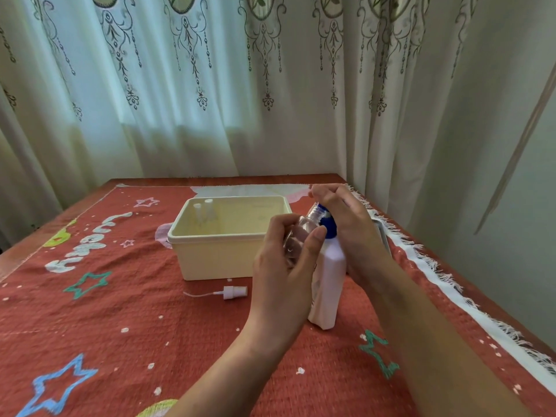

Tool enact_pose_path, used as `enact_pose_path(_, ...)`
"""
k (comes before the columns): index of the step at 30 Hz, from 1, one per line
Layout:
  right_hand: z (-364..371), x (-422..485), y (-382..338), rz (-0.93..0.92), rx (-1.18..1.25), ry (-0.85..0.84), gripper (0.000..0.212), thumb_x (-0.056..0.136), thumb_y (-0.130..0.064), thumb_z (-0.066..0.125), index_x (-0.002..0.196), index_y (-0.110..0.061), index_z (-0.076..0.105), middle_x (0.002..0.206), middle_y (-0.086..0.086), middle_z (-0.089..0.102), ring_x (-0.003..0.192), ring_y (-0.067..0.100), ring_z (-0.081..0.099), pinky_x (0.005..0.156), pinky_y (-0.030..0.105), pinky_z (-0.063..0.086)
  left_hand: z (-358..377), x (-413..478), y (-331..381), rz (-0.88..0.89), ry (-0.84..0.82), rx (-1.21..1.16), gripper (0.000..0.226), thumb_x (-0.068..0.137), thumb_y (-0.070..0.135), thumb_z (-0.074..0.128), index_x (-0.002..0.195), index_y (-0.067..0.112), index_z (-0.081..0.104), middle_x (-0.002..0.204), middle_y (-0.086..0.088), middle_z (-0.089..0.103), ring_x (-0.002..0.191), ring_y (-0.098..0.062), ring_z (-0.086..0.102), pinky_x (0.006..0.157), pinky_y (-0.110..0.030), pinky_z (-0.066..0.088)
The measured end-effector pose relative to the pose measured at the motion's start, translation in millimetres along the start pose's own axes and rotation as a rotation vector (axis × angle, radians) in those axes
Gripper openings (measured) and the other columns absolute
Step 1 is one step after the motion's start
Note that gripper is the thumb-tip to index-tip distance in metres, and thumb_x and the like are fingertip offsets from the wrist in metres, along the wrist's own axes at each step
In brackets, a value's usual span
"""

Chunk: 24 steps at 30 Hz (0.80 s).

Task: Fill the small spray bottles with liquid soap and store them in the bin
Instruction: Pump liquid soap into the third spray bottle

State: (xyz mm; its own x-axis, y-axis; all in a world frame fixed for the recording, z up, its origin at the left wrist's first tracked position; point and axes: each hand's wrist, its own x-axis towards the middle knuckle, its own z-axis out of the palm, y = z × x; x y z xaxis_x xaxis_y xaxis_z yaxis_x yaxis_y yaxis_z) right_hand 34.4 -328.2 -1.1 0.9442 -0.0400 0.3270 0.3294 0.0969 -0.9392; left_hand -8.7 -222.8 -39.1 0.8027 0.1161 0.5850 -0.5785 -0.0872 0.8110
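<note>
Patterned curtain (210, 85) behind; table (120, 326) draped in red star-print cloth. A clear bottle (301, 230) is gripped, tilted, in the curled fingers of the left hand (282, 272), its open neck held at the blue pump (328, 224) of a white soap bottle (329, 281). The pump is covered by the right hand (352, 230), fingers bent over it. A cream bin (210, 257) stands just left, with two capped bottles (203, 210) in its far corner. A spray head (236, 291) lies before the bin.

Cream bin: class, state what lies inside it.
Two white-capped small bottles stand in the cream bin's far-left corner. Its near wall and the left hand hide the front floor and right corner.
</note>
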Motion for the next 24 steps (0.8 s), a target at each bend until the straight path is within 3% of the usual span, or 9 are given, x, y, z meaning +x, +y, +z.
enact_pose_path(2, 0.9, -0.6, -1.6, 0.020, 0.034, -0.008, 0.026, 0.089, -0.042, 0.063, 0.104, -0.022, 0.064, 0.090, -0.004, 0.066, 0.077, 0.007, 0.066, 0.074, 0.024, 0.057, -0.4, 1.8, 1.9, 0.016, 0.005, 0.002, 0.020, 0.092, 0.040, 0.061, 0.106, 0.025, 0.059, 0.088, 0.004, 0.067, 0.080, -0.020, 0.064, 0.068, -0.034, 0.052)
enact_pose_path(9, -1.7, 3.8, 0.5, -0.035, -0.061, -0.010, 0.009, 0.093, -0.018, 0.059, 0.102, -0.017, 0.062, 0.091, -0.004, 0.062, 0.076, 0.007, 0.060, 0.062, 0.017, 0.049, -1.1, -3.2, -2.7, -0.005, -0.015, 0.004, 0.020, 0.092, 0.039, 0.060, 0.106, 0.025, 0.059, 0.089, 0.007, 0.067, 0.080, -0.013, 0.064, 0.068, -0.025, 0.052)
enact_pose_path(13, -0.2, -0.3, -1.0, -0.015, -0.045, 0.001, 0.018, 0.094, -0.032, 0.061, 0.104, -0.017, 0.061, 0.085, -0.007, 0.064, 0.074, 0.005, 0.062, 0.062, 0.014, 0.050, -0.4, -0.5, -1.1, -0.003, 0.001, -0.012, 0.022, 0.092, 0.039, 0.061, 0.107, 0.023, 0.060, 0.089, 0.005, 0.068, 0.080, -0.014, 0.065, 0.068, -0.026, 0.053)
enact_pose_path(16, 2.0, -2.7, -5.8, 0.011, 0.015, -0.009, 0.032, 0.091, -0.042, 0.061, 0.107, -0.014, 0.063, 0.075, -0.011, 0.066, 0.066, 0.001, 0.065, 0.059, 0.013, 0.051, -0.8, 3.3, 0.1, 0.003, 0.012, -0.015, 0.017, 0.095, 0.034, 0.062, 0.107, 0.022, 0.060, 0.089, 0.003, 0.068, 0.081, -0.019, 0.065, 0.071, -0.036, 0.054)
enact_pose_path(21, -0.6, 0.0, -4.1, -0.014, -0.062, -0.004, 0.006, 0.094, -0.026, 0.061, 0.097, -0.021, 0.061, 0.088, -0.007, 0.062, 0.069, 0.000, 0.063, 0.064, 0.016, 0.053, -2.5, 1.6, 0.1, 0.015, 0.001, 0.006, 0.016, 0.094, 0.034, 0.062, 0.106, 0.023, 0.060, 0.088, 0.003, 0.067, 0.080, -0.020, 0.063, 0.070, -0.036, 0.053)
enact_pose_path(24, -0.7, 2.2, -1.7, -0.027, -0.075, -0.006, 0.003, 0.093, -0.019, 0.060, 0.096, -0.019, 0.060, 0.089, -0.007, 0.061, 0.071, 0.001, 0.061, 0.064, 0.017, 0.051, -2.0, -0.8, -1.7, 0.016, 0.001, 0.004, 0.015, 0.095, 0.032, 0.063, 0.105, 0.022, 0.060, 0.086, 0.000, 0.066, 0.079, -0.022, 0.062, 0.068, -0.036, 0.052)
